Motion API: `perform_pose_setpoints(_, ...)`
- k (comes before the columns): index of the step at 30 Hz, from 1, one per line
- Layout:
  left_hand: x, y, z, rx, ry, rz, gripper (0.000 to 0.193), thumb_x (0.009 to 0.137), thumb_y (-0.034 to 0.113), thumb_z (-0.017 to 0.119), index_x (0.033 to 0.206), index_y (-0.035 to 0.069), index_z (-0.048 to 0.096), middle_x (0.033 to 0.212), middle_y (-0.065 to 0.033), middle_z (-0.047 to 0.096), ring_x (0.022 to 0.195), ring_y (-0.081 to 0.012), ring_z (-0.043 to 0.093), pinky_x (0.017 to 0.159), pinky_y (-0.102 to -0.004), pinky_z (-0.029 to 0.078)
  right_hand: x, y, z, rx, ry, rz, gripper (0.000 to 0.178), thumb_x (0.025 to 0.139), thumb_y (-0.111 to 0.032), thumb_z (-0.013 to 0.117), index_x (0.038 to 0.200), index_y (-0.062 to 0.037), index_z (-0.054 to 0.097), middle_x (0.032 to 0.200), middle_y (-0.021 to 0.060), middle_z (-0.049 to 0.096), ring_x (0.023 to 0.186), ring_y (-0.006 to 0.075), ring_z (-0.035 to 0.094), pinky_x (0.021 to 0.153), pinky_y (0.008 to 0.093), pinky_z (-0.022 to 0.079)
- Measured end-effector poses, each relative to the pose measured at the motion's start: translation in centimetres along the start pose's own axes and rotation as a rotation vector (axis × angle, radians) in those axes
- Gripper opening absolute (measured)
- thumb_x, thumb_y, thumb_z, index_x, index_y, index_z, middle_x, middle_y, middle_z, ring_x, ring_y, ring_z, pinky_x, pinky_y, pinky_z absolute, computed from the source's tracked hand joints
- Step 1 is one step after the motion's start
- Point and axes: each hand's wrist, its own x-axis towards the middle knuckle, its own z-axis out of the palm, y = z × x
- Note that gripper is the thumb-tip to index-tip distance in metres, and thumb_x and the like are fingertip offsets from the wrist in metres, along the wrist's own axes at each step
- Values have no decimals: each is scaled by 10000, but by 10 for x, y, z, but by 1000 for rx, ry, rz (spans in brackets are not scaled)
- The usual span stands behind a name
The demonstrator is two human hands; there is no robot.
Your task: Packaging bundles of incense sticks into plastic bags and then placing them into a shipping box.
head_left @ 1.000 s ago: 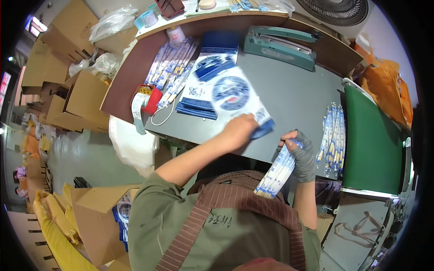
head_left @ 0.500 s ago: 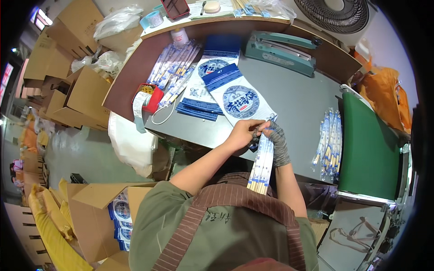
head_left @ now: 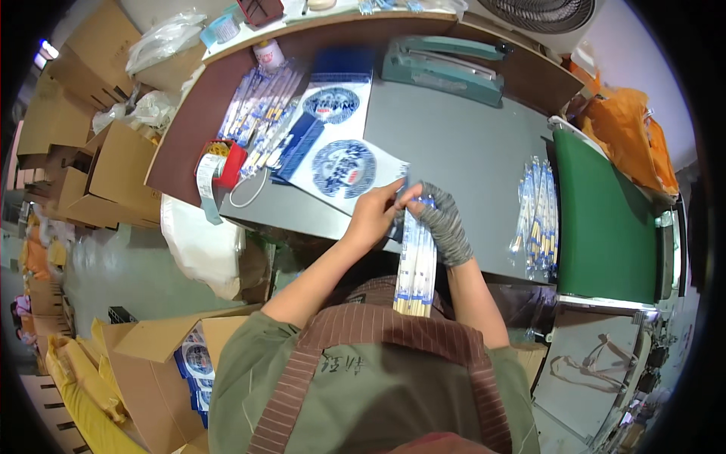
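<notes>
At frame centre the bare left hand (head_left: pixel 376 214) and the grey-gloved right hand (head_left: pixel 442 223) meet, both pinched on the top of a long packet bundle (head_left: pixel 416 265) — its long axis hanging toward the body, off the grey worktop's (head_left: pixel 461 144) near edge.

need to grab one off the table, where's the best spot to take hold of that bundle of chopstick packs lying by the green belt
Likely at mid-length, from above. The bundle of chopstick packs lies flat on the grey table, long and narrow, alongside the green belt. Fingers could close across its narrow width, reaching in from the open table side on its left.
</notes>
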Motion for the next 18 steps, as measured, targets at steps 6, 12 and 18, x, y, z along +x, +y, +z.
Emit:
perform_pose_setpoints(6, 8, 14, -3, -328, -206, 196, 601, 774, -2, 676, 1340, 40, 481, 1218, -130, 608, 1130, -195, 564, 971, -314, 418, 5, -1, 11, -3, -22, -135, 174, 855, -204, 593, 866, -36, 636, 855, 28, 633, 830, 105, 556, 781, 261, 436)
perform_pose_setpoints(12, 11, 37, -19, 8, -34, 108, 472, 772, -73, 632, 1225, 37, 558, 817, -113, 629, 729, -222, 627, 693, -309, 497, 5, 27, -14, -330, 113, 57, 108, 846, -143, 623, 874, -42, 650, 785, 13, 637, 727, 107, 558, 708, 271, 467)
perform_pose_setpoints(18, 0, 57, -16, 159, 49, 519, 408, 771, -106, 581, 1153, 39, 581, 811, -126, 583, 742, -300, 590, 670, -343, 477, 3, 38, -13, -114, 131, 110, 232, 802, -155, 642, 982, -8, 633, 851, 82, 649, 766, 156, 604, 704, 304, 500)
